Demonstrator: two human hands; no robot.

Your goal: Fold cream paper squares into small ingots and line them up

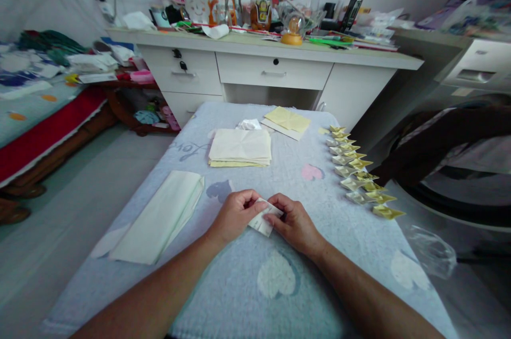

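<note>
Over the middle of the cloth-covered table point(319, 264), a small folded piece of white paper point(261, 223) is held between both hands. My left hand point(238, 212) pinches its upper left part with thumb and fingers. On the other side, my right hand point(294, 222) grips the right edge, thumb on top. Beyond the hands lies a stack of square paper sheets point(239, 146), cream on top and yellow below. Loose yellow and white sheets point(288, 120) rest farther back. Along the right edge stand rows of folded paper boats point(356, 183), some yellow, some white.
A long folded pale sheet point(162, 216) lies at left. Crumpled white tissue point(248, 124) sits behind the stack. A white desk point(275, 67) crowded with jars and packets stands at the back. Right of the table are a washing machine point(475, 70) and a clear plastic bag point(433, 251).
</note>
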